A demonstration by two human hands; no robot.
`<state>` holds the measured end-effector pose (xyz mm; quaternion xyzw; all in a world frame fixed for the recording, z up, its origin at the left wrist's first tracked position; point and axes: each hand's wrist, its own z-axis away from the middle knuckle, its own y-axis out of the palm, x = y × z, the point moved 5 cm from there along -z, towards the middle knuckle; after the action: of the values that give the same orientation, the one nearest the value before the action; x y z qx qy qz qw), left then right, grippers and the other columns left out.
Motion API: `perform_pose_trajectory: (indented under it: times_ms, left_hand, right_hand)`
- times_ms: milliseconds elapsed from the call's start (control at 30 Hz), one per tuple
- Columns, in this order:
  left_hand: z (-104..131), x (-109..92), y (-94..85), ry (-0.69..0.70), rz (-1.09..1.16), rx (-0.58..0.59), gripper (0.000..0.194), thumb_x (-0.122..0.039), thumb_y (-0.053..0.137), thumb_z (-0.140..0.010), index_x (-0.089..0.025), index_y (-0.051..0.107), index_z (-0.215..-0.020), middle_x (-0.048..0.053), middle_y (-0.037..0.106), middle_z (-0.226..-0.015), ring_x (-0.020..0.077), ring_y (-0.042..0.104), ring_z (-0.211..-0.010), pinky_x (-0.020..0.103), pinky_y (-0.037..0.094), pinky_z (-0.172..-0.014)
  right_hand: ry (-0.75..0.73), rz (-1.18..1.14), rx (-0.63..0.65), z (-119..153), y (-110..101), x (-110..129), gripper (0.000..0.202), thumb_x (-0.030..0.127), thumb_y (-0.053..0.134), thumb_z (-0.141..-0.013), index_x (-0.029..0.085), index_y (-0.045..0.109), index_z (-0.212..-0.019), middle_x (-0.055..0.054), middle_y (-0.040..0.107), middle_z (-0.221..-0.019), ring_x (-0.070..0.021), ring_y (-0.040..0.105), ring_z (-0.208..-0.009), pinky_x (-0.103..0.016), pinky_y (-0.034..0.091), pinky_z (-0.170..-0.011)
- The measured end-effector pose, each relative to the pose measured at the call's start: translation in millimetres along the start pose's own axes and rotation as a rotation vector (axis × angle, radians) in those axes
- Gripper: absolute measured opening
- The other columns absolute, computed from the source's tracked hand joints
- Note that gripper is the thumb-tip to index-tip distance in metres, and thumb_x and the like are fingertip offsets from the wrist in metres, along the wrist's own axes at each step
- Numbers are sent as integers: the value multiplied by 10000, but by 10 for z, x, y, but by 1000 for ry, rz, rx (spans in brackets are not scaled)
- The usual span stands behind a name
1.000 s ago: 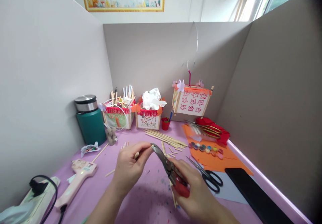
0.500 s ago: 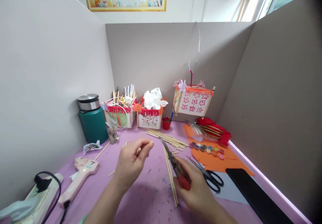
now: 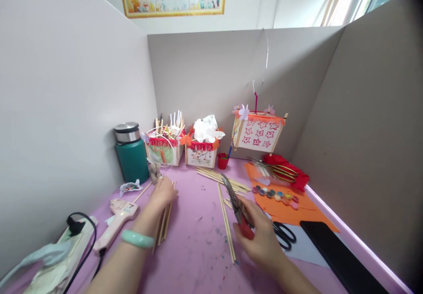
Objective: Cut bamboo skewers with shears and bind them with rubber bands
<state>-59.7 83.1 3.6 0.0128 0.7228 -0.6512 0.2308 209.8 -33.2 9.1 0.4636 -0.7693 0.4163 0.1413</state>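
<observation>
My right hand (image 3: 261,230) is wrapped round pruning shears (image 3: 236,203) with red grips, their dark jaws pointing up and away over the purple tabletop. My left hand (image 3: 165,192), with a pale green bangle at the wrist, reaches forward to the left beside a small grey-brown lump (image 3: 154,170). Its fingers are turned away, so whether they hold anything does not show. Under and beside that hand lie several thin wooden sticks (image 3: 168,219). Two long sticks (image 3: 226,223) lie left of the shears, and a bundle of sticks (image 3: 224,179) rests behind them.
At left are a green flask (image 3: 132,162), a pink glue gun (image 3: 120,223) and a power strip (image 3: 62,259). Decorated boxes (image 3: 200,155) stand at the back; a paper lantern (image 3: 259,133) hangs from a wire. Scissors (image 3: 284,237), paint pots (image 3: 276,195) and a black phone-like slab (image 3: 337,250) lie right.
My left hand has moved left and away from me, from the middle to near the grey-brown lump, uncovering sticks below. The right hand still holds the shears. The view has shifted slightly.
</observation>
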Motion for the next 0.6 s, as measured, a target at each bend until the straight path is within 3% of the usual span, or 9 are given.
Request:
perform_pose_trajectory:
  times_ms: [100,200,300,433,533,600]
  left_hand:
    - [40,105,148,-46,-75,18,494,-271,658,-657,-68,518,-1084,245,525,-1167,384,477,-1117,423,412,-848]
    - [74,145,185,-72,-99,58,388,-134,606,-668,-59,554,-1045,254,554,-1115,368,534,-1051,410,436,-807]
    - [117,103,220,-58,-76,79,324,-52,530,-689,-61,575,-1010,242,597,-1036,345,580,-977,402,449,-776]
    - [231,22,273,-31,12,20,275,-47,471,-732,-64,572,-988,243,591,-1028,340,553,-1016,421,419,-830]
    - [294,-13,176,1,155,-37,229,-70,510,-704,-79,570,-925,231,574,-1017,342,545,-1005,428,410,-832]
    - [300,-51,-2,58,304,-77,180,-99,544,-681,-107,562,-860,179,580,-931,324,562,-941,412,424,-794]
  right_hand:
    - [-7,5,-8,5,3,-6,524,140,551,-731,234,425,-1231,-52,571,-1102,-186,570,-955,-267,471,-810]
    - [7,-2,11,16,16,-15,536,135,547,-723,227,427,-1237,-54,575,-1076,-181,577,-896,-262,483,-761]
    - [17,-19,40,34,45,-26,547,119,539,-705,212,438,-1235,-64,577,-1074,-194,572,-917,-280,481,-790]
    - [22,-33,29,66,89,-66,582,100,537,-681,199,436,-1245,-75,568,-1113,-208,560,-969,-298,471,-835]
    - [36,-28,-8,80,106,-118,572,115,538,-689,189,433,-1246,-78,578,-1100,-210,571,-954,-304,478,-821]
    - [51,-27,-35,80,104,-161,547,134,535,-705,181,434,-1240,-81,583,-1099,-213,572,-967,-318,473,-842]
